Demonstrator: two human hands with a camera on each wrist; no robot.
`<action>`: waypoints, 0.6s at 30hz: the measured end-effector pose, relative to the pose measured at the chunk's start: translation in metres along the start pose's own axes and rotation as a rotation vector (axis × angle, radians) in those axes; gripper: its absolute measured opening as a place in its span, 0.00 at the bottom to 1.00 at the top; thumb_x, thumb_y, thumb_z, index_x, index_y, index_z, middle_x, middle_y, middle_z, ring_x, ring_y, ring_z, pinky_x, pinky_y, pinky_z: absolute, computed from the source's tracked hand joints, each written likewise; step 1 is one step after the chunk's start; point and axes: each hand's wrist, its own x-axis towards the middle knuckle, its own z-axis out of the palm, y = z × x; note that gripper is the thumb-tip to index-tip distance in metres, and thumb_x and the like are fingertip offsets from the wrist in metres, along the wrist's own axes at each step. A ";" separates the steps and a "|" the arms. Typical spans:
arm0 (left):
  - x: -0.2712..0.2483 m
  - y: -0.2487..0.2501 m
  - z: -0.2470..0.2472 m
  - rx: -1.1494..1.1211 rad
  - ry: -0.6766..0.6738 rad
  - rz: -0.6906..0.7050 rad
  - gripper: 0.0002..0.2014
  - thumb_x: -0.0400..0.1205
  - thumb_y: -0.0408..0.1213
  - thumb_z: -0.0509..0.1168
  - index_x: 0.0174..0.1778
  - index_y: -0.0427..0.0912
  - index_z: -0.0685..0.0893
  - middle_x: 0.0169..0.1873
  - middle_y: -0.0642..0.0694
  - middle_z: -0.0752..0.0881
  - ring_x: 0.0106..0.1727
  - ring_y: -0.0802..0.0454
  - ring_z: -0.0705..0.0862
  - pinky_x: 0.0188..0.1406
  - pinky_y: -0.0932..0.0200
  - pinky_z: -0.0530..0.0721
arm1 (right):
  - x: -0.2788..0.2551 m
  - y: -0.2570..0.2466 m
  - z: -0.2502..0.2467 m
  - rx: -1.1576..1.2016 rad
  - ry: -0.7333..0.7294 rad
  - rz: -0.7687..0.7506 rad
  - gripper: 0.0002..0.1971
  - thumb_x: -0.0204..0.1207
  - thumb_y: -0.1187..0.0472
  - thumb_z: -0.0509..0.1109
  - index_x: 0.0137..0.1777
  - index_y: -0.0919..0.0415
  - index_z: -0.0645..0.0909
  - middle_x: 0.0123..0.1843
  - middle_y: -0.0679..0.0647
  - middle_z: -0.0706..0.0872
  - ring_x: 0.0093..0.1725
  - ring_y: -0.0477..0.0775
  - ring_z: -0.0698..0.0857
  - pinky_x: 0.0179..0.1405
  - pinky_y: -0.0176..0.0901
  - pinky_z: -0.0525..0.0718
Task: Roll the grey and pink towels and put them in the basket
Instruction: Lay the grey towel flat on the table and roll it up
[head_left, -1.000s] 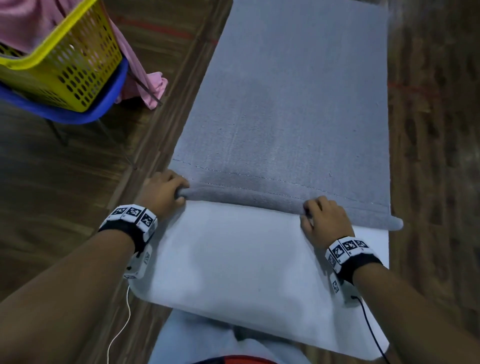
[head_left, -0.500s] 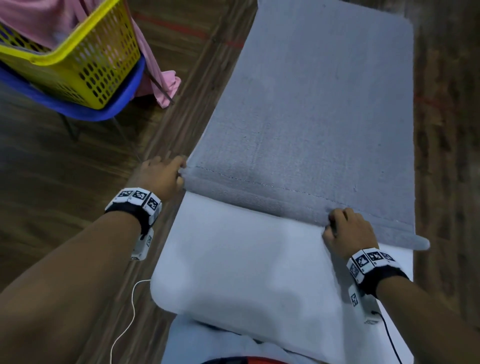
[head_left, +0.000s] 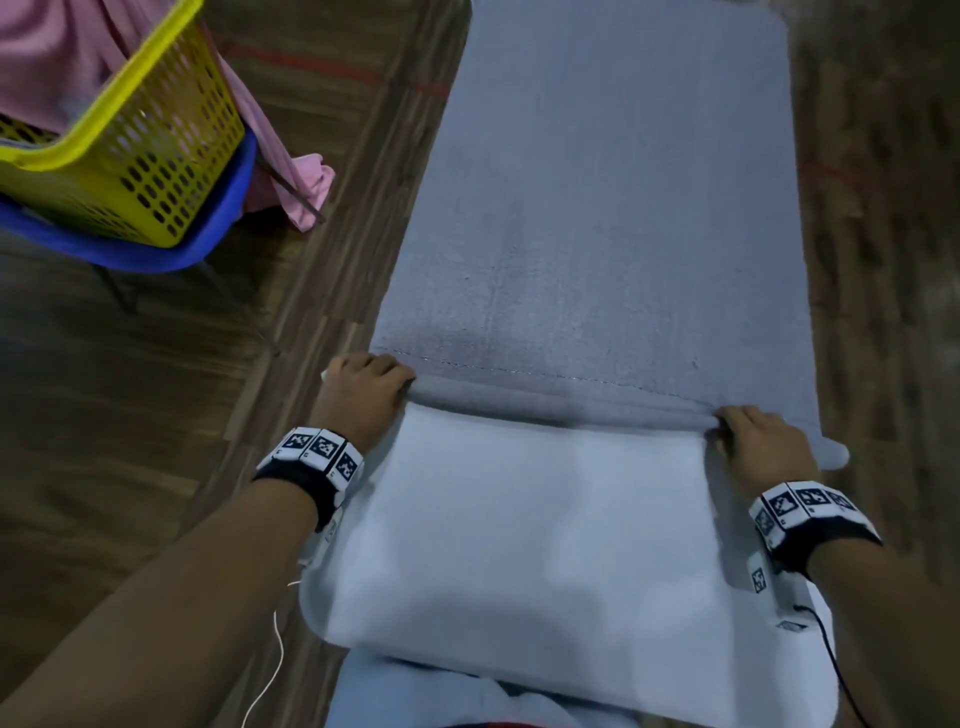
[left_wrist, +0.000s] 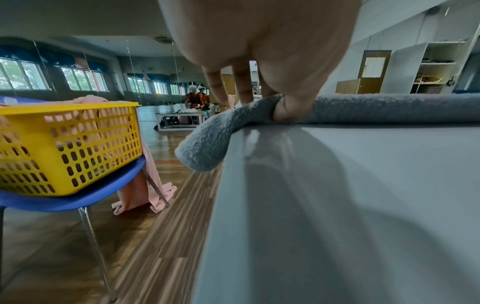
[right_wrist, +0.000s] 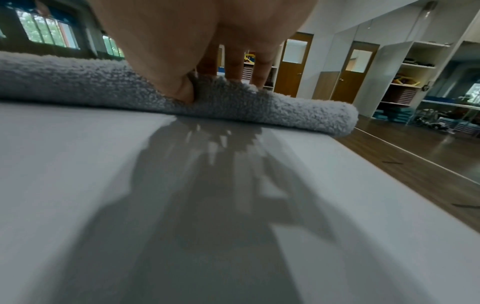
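Note:
The grey towel lies flat along the white table, its near edge turned into a thin roll. My left hand pinches the roll's left end, thumb under and fingers on top. My right hand grips the roll near its right end the same way. The pink towel hangs from the yellow basket at the upper left, its tail on the floor. Both ends of the roll overhang the table's sides.
The basket sits on a blue chair left of the table, over a wooden floor. In the left wrist view a person stands at a distant low table. Shelves and doors line the far wall.
Both hands have slid outward along the rolled edge toward the towel's ends. The fold has rolled slightly farther from me, and my head view has shifted.

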 end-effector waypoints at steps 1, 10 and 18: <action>0.005 0.000 -0.002 0.016 -0.034 -0.011 0.06 0.76 0.34 0.70 0.47 0.43 0.90 0.44 0.42 0.90 0.45 0.39 0.86 0.48 0.46 0.77 | 0.003 0.000 -0.002 0.013 -0.013 0.007 0.12 0.76 0.63 0.70 0.58 0.65 0.82 0.52 0.66 0.86 0.50 0.70 0.84 0.49 0.60 0.78; 0.032 -0.001 -0.012 0.039 -0.347 -0.161 0.11 0.81 0.46 0.59 0.56 0.49 0.80 0.46 0.38 0.85 0.54 0.40 0.79 0.53 0.49 0.71 | 0.017 0.012 -0.028 0.012 -0.275 0.040 0.13 0.81 0.54 0.60 0.63 0.54 0.77 0.57 0.62 0.87 0.54 0.64 0.84 0.50 0.51 0.79; 0.017 -0.009 -0.010 -0.090 -0.106 -0.200 0.13 0.81 0.47 0.68 0.60 0.47 0.82 0.52 0.45 0.86 0.56 0.39 0.80 0.58 0.47 0.74 | -0.002 -0.006 -0.008 0.002 0.149 -0.130 0.14 0.69 0.66 0.74 0.55 0.61 0.84 0.50 0.64 0.82 0.45 0.68 0.80 0.45 0.58 0.77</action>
